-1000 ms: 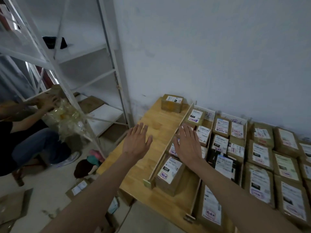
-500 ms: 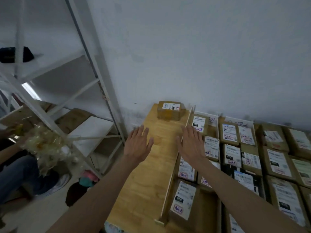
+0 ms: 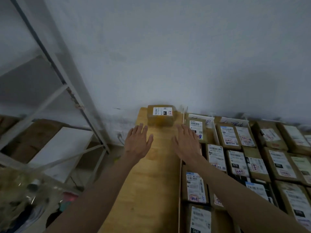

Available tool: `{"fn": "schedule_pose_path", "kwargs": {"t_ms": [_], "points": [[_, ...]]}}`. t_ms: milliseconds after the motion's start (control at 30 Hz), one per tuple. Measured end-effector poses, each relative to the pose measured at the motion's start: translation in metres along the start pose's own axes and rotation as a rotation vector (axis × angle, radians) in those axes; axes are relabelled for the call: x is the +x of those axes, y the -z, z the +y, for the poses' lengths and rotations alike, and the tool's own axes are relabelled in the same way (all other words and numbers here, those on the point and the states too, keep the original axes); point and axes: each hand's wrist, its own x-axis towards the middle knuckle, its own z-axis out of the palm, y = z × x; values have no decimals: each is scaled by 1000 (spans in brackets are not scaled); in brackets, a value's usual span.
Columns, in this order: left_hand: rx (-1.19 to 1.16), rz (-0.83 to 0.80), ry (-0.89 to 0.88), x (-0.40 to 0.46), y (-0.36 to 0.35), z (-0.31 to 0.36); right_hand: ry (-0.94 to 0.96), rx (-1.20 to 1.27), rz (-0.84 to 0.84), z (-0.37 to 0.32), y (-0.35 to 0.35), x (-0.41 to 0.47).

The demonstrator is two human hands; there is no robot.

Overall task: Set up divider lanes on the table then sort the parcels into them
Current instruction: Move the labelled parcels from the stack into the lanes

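1. The fingers of the left hand (image 3: 138,143) and the right hand (image 3: 185,143) are stretched out straight and slightly spread; neither holds anything. Both hang over the bare wooden worktop (image 3: 148,185), and whether they touch it I cannot tell.
2. Just beyond the fingertips, between the two hands, a lone taped parcel (image 3: 160,115) sits at the far end of the lane against the wall (image 3: 185,56).
3. The likely step is taking this parcel: each hand should close on one side of it, thumbs low, and lift it straight so it clears the thin divider (image 3: 181,158) just right of the right fingers.
4. A nudge to that divider could shift the lane, so the right hand should stay inside it.
5. Right of the divider, labelled parcels (image 3: 234,158) fill the lanes closely.
6. Left of the left fingers stands a white metal rack (image 3: 70,91); the room is dim and blurred.
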Motion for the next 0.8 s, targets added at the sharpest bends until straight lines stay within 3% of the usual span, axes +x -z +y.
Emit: {"fn": "schedule_pose_path", "kwargs": {"t_ms": [333,800], "points": [[-72,-70,-42,137,-52,-60,-169,102,-34,-7,-63,118],[-405,-168,96,238,-137,-61,-252,231,-234,46,-152,219]]}}
